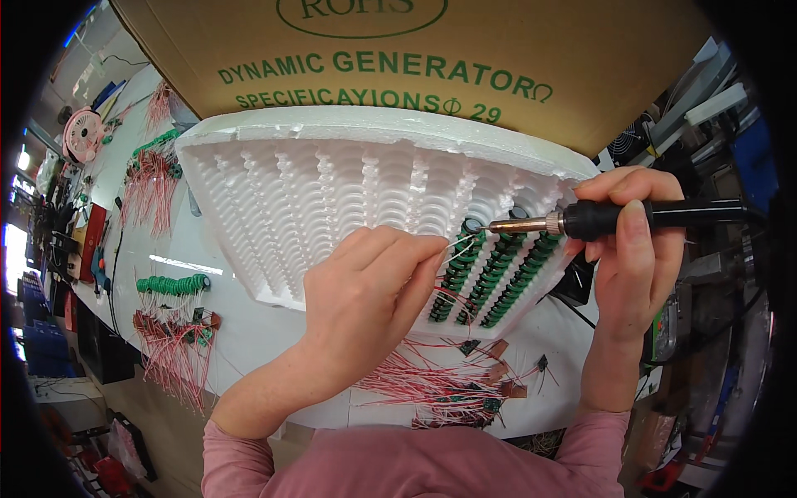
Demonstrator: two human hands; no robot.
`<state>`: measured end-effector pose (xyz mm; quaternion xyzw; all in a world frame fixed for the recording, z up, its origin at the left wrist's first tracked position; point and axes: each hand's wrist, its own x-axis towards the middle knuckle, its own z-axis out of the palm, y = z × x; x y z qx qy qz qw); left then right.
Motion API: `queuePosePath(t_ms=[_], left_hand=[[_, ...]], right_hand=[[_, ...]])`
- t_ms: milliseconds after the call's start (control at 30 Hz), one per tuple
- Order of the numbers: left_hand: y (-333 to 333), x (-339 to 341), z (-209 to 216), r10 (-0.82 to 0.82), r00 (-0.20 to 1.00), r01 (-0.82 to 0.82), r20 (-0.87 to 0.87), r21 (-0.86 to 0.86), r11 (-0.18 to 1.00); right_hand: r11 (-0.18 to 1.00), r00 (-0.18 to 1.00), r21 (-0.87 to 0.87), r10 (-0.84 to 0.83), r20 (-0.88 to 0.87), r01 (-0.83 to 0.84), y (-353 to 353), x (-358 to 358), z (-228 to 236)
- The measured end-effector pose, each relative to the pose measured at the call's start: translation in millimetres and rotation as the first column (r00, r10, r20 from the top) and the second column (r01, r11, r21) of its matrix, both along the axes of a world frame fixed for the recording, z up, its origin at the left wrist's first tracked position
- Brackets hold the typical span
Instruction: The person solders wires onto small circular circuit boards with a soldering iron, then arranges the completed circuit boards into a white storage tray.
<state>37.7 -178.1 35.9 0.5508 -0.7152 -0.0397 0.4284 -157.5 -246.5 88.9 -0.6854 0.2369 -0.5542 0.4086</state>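
Observation:
My right hand [635,228] grips a soldering iron [598,219] by its black handle, the tip pointing left. That tip meets, or comes very close to, the top of a round green-and-black part [471,226] in a white foam tray [274,207]. Pinched between my left thumb and fingers are thin white wires, whose ends reach the same spot; my left hand [374,278] hovers over the tray's middle. Rows of green-and-black round parts [498,278] fill the tray's right side, while its left grooves show bare foam. Red wires run out below my left hand.
A large cardboard box [415,66] stands behind the tray. Near me lies a heap of red and white wires with small circuit boards [448,394]. More wired boards [178,328] and a green coil-like stack [173,285] sit at left, with a pink fan [83,133] beyond.

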Motion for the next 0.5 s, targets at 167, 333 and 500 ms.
queuePosePath(t_ms=[167, 333, 500], left_hand=[[-3.1, 1.4, -3.9, 0.033, 0.999, -0.033, 0.017, -0.050, 0.998], [-3.3, 3.6, -5.7, -0.009, 0.998, 0.007, -0.057, -0.036, 0.999], [-6.1, 3.7, -8.9, -0.014, 1.000, 0.016, 0.016, -0.092, 0.996]], right_hand=[[1.000, 1.000, -0.023, -0.016, -0.005, 0.016, -1.2, 2.3, -2.8], [0.999, 0.999, -0.026, -0.028, -0.022, 0.027, -1.9, 3.5, -3.0], [0.999, 0.999, -0.038, -0.020, -0.029, 0.019, -3.0, 5.2, -5.2]])
